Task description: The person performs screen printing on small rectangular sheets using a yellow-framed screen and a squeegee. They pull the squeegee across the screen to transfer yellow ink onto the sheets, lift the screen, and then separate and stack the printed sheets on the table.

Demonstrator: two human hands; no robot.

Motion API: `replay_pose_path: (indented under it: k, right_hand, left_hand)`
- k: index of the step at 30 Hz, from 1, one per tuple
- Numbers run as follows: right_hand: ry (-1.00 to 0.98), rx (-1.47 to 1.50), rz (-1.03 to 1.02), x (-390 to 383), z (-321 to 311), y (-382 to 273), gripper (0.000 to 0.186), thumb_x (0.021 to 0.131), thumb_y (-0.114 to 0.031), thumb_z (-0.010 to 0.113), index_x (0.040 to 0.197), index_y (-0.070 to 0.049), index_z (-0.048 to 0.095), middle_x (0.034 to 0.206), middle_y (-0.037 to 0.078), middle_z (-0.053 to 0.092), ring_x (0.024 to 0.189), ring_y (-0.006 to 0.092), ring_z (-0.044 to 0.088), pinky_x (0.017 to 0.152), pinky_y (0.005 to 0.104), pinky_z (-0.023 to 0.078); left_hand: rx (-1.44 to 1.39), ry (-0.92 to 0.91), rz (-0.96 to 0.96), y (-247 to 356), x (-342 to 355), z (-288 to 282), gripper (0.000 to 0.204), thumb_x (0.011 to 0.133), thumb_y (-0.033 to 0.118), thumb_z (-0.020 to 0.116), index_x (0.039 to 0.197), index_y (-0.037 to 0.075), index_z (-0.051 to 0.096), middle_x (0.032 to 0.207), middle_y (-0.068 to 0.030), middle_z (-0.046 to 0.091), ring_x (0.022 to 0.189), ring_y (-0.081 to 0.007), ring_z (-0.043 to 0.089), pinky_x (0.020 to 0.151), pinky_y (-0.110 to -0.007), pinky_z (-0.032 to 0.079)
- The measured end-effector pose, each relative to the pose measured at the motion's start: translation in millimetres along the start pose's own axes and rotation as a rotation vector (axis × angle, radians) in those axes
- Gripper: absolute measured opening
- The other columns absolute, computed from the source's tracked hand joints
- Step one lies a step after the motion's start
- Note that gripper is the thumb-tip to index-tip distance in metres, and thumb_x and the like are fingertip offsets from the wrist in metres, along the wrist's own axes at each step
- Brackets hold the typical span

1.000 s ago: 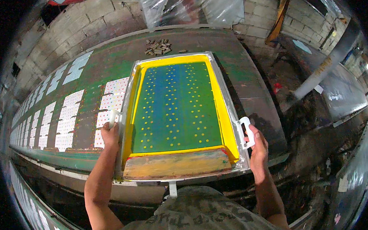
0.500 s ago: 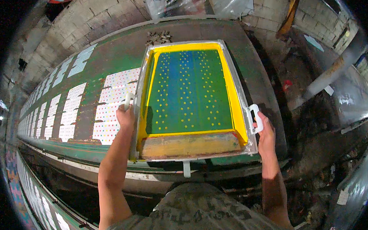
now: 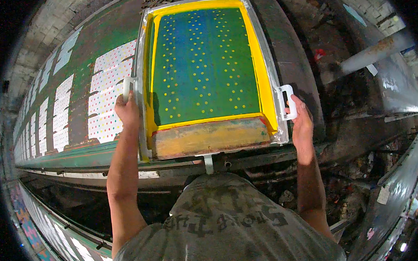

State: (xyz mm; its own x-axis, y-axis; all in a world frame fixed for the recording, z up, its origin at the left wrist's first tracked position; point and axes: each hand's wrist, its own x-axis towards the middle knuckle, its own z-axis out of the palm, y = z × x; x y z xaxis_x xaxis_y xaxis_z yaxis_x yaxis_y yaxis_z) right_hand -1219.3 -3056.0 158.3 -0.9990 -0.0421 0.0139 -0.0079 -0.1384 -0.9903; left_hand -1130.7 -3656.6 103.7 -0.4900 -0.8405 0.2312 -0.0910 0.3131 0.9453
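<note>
We see scuffed, dull metal on the screen-printing frame (image 3: 141,63), smooth white plastic handles (image 3: 127,86), a rough, stained wooden squeegee (image 3: 211,137), matt dotted sheets (image 3: 106,95) and a matt cloth T-shirt (image 3: 223,237).

Only text spotted: dark printed lettering (image 3: 224,221) across the front of the wearer's grey short-sleeved cloth T-shirt (image 3: 223,246). Sat in two rows; the one nearer the chest was smaller, clearer, the one nearer the waist large and blotchy. Folds distorted both; full wording couldn't be read reliably.
</note>
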Motion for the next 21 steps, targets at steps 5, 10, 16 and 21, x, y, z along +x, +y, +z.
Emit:
replay_pose_path:
  k: [5,10,16,21]
  right_hand:
    - [0.025,-0.007,-0.028,4,-4,14,0.069,0.117,-0.054,0.053,0.158,0.001,0.063,0.148,0.016,0.068,0.123,0.0255,0.065,0.114,0.043,0.048]
    - [0.075,-0.038,0.025,9,-10,20,0.071,0.116,-0.056,0.053,0.158,0.002,0.062,0.147,0.014,0.069,0.122,0.0258,0.066,0.112,0.043,0.05]
    - [0.075,0.022,0.053,13,-17,23,0.071,0.117,-0.055,0.05,0.159,0.001,0.06,0.15,0.015,0.068,0.121,0.0259,0.066,0.111,0.0432,0.05]
    - [0.065,0.014,0.032,18,-23,27,0.066,0.119,-0.05,0.05,0.159,0.001,0.06,0.15,0.015,0.068,0.122,0.0253,0.066,0.112,0.0434,0.051]
  left_hand:
    - [-0.079,-0.029,0.038,-14,-5,6,0.02,0.106,0.013,0.079,0.117,-0.004,0.077,0.101,-0.006,0.079,0.083,-0.012,0.066,0.076,-0.033,0.055]
    - [-0.18,-0.037,0.044,-23,-6,9,0.017,0.106,0.01,0.078,0.118,-0.002,0.079,0.107,-0.0069,0.081,0.092,-0.012,0.069,0.08,-0.032,0.056]
    - [-0.041,-0.04,0.006,-23,-11,9,0.022,0.107,0.011,0.077,0.123,-0.004,0.078,0.107,-0.007,0.08,0.091,-0.013,0.069,0.082,-0.032,0.056]
    - [-0.082,-0.066,0.034,-28,-8,8,0.023,0.107,0.012,0.077,0.122,-0.005,0.078,0.107,-0.0078,0.081,0.091,-0.0131,0.07,0.083,-0.033,0.057]
